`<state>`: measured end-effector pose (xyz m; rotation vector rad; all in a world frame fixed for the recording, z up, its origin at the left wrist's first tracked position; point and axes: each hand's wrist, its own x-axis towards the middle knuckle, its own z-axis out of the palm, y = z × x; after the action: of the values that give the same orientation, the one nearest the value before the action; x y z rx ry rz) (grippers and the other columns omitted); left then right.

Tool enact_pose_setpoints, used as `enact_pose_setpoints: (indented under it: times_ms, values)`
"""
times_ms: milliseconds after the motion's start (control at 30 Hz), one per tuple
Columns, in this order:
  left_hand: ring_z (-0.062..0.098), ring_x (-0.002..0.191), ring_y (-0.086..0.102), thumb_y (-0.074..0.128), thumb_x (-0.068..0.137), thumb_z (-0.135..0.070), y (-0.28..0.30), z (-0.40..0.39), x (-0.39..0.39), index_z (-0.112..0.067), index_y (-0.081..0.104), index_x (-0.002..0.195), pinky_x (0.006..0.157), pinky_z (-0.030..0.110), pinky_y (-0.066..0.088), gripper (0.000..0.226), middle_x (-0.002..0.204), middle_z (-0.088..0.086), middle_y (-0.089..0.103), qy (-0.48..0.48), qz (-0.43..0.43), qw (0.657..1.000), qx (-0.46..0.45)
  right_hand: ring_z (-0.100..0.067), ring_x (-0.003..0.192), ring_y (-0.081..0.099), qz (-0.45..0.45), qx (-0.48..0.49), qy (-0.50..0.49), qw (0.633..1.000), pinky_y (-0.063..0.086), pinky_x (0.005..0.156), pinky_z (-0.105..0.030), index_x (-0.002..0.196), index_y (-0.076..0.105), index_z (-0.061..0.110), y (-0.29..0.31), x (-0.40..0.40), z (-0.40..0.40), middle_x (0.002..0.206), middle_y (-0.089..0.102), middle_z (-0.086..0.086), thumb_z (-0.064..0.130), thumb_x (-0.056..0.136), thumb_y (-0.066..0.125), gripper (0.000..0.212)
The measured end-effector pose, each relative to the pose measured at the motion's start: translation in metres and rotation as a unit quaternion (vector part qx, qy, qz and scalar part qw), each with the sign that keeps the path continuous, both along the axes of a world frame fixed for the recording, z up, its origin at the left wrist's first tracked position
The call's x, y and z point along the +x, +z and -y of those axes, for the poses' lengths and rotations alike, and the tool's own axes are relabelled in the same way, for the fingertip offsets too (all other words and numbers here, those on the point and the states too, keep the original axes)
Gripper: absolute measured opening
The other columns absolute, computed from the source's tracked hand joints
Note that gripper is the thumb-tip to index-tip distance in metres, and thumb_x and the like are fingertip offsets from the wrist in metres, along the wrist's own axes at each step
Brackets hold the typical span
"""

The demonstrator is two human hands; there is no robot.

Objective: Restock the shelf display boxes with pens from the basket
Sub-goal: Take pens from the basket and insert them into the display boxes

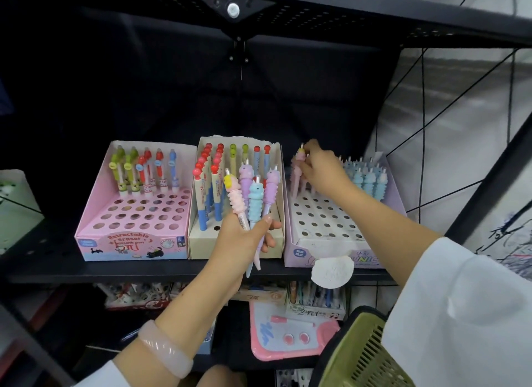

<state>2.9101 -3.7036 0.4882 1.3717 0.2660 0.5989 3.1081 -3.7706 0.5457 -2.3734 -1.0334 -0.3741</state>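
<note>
Our left hand (241, 237) grips a bunch of unicorn pens (253, 196) while our right hand (319, 170) pinches a pink pen (298, 170) over the lilac display box (331, 242).

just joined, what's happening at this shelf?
A person is restocking pens. The left hand grips a bunch of unicorn pens in pink, purple and blue, held in front of the middle cream box. The right hand pinches a pink pen at the back left of the lilac display box on the right, whose front rows of holes are unfilled; blue pens stand at its back. A green basket shows at lower right.
</note>
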Motion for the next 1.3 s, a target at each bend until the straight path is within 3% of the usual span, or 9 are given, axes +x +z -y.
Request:
enact_pose_setpoints:
  times_ms: [100,267,367,467,633,833,1000,1167,1300]
  values:
    - [0.007,0.046,0.053,0.05,0.094,-0.006,0.001,-0.002,-0.003,-0.014,0.058,0.103,0.045,0.018,0.044,0.015,0.067,-0.005,0.069,0.003,0.004,1.0,0.012,-0.032,0.078,0.063,0.001,-0.013,-0.005,1.0,0.041,0.06,-0.03,0.11,0.046,0.0,-0.011,-0.004,0.0,0.084,0.063,-0.015,0.02,0.097,0.045,0.024]
    - [0.006,0.047,0.053,0.05,0.094,-0.006,0.001,-0.005,-0.004,-0.012,0.058,0.104,0.045,0.017,0.045,0.015,0.065,-0.006,0.069,0.005,0.007,1.0,0.017,-0.031,0.084,0.062,-0.024,-0.015,-0.031,0.999,0.048,0.075,-0.036,0.115,0.047,0.002,-0.019,-0.016,0.003,0.095,0.064,-0.017,0.022,0.097,0.046,0.027]
    - [0.006,0.047,0.054,0.051,0.093,-0.005,0.001,-0.004,-0.002,-0.015,0.059,0.1,0.045,0.017,0.045,0.015,0.065,-0.006,0.069,0.007,0.007,1.0,0.018,-0.018,0.079,0.058,-0.026,0.113,-0.036,0.993,0.046,0.074,-0.029,0.113,0.055,0.005,-0.006,-0.033,0.006,0.089,0.064,-0.006,0.023,0.095,0.049,0.026]
    - [0.006,0.047,0.054,0.051,0.093,-0.004,0.003,-0.001,0.002,-0.017,0.059,0.097,0.045,0.017,0.045,0.016,0.065,-0.006,0.069,0.007,0.013,1.0,0.008,-0.005,0.063,0.06,-0.205,0.202,0.085,0.954,0.05,0.064,-0.024,0.087,0.062,0.014,0.004,-0.063,0.012,0.075,0.065,0.001,0.031,0.095,0.049,0.023]
    - [0.007,0.046,0.056,0.053,0.093,-0.006,0.006,0.009,0.008,-0.02,0.058,0.091,0.045,0.018,0.048,0.016,0.062,-0.007,0.069,0.002,0.005,1.0,0.006,-0.003,0.06,0.062,-0.356,0.209,0.139,0.9,0.052,0.059,-0.017,0.091,0.06,0.015,0.001,-0.085,0.023,0.074,0.066,-0.002,0.02,0.091,0.058,0.006]
    - [0.008,0.036,0.043,0.055,0.092,-0.012,0.007,0.013,0.011,-0.013,0.053,0.088,0.037,0.018,0.036,0.005,0.056,-0.002,0.055,-0.006,-0.022,1.0,0.011,-0.008,0.064,0.064,-0.218,0.351,-0.005,0.911,0.055,0.065,-0.023,0.102,0.057,0.012,0.037,-0.032,0.047,0.077,0.067,0.0,0.02,0.092,0.055,0.013]
    - [0.004,0.039,0.041,0.054,0.093,-0.02,0.005,0.011,0.016,-0.018,0.052,0.092,0.04,0.017,0.036,0.003,0.045,-0.014,0.046,0.0,-0.037,0.998,0.045,-0.011,0.055,0.051,-0.03,0.21,-0.083,0.974,0.037,0.048,-0.021,0.111,0.053,0.008,0.033,0.006,0.06,0.061,0.056,0.0,0.018,0.092,0.054,0.022]
    - [0.003,0.041,0.043,0.05,0.095,-0.019,0.004,0.01,0.015,-0.017,0.051,0.089,0.043,0.015,0.039,0.007,0.053,-0.007,0.046,0.006,-0.044,0.998,0.045,-0.025,0.071,0.059,0.025,0.113,-0.096,0.989,0.047,0.074,-0.032,0.111,0.051,0.003,0.015,0.013,0.055,0.078,0.067,-0.014,0.019,0.093,0.052,0.024]
    - [0.003,0.042,0.042,0.05,0.095,-0.018,0.004,0.009,0.013,-0.016,0.05,0.084,0.044,0.014,0.039,0.011,0.056,-0.004,0.046,0.009,-0.044,0.998,0.049,-0.032,0.073,0.061,0.032,0.096,-0.095,0.99,0.047,0.063,-0.032,0.111,0.049,0.003,0.018,0.014,0.056,0.084,0.065,-0.018,0.02,0.095,0.05,0.023]
